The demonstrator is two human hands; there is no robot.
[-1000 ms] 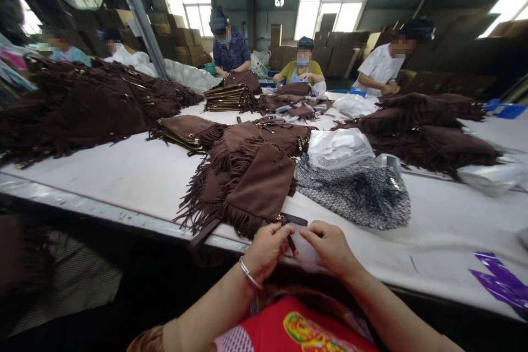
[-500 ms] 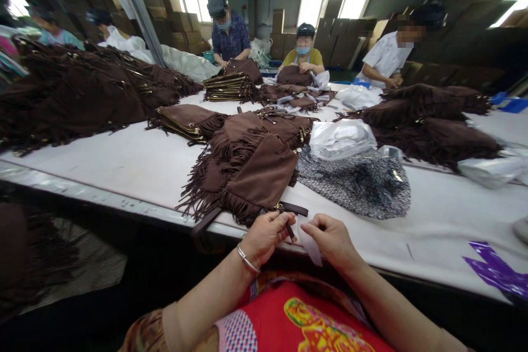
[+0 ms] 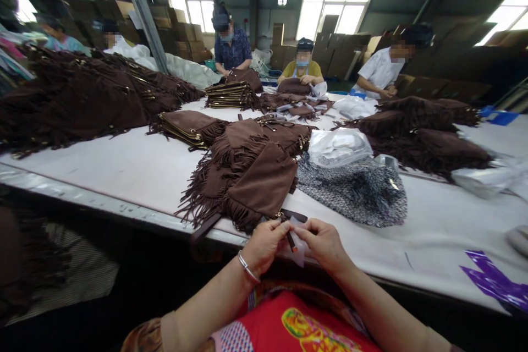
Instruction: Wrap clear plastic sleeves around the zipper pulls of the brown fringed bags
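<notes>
A brown fringed bag (image 3: pixel 264 179) lies at the table's near edge, on top of other brown bags. By its near corner, my left hand (image 3: pixel 266 245) is closed on a thin brown strap (image 3: pixel 292 242) whose end hangs down. My right hand (image 3: pixel 325 242) pinches a small piece of white translucent wrap (image 3: pixel 300 256) against the strap. The fingertips of both hands nearly meet. A metal clasp (image 3: pixel 279 214) shows just above my left hand.
Right of the bag, a clear plastic bundle (image 3: pixel 340 147) rests on grey knitted cloth (image 3: pixel 355 187). Brown bags are heaped at left (image 3: pixel 78 99) and right (image 3: pixel 433 143). Purple film (image 3: pixel 495 280) lies at the right edge. Several people work across the table (image 3: pixel 136 159).
My right hand has moved left, bringing the white wrap against the strap beside my left fingertips. The view has tilted up slightly.
</notes>
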